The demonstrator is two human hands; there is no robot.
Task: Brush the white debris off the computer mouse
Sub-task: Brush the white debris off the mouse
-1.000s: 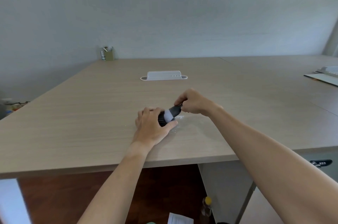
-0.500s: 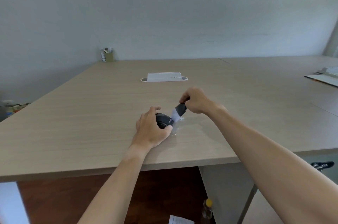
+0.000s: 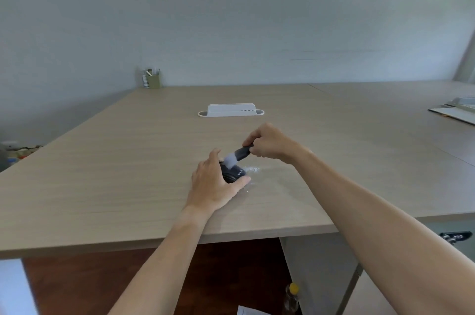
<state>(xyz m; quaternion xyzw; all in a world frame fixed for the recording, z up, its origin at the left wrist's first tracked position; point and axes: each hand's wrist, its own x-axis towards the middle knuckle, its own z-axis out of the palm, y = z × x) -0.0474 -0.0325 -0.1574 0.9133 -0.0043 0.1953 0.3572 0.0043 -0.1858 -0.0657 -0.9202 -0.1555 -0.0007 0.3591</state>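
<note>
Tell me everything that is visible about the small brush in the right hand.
The brush is short, with a dark, plastic-looking handle and a tuft of pale, whitish bristles that looks blurred. The right hand pinches the handle's far end, so that end is hidden. The brush slopes down and to the left, with its bristles on the top of the black computer mouse, which the left hand steadies on the wooden desk. White debris lies on the desk just right of the mouse.

Black computer mouse [image 3: 234, 173] flat on table, white debris [image 3: 253, 168] just beside it
</note>
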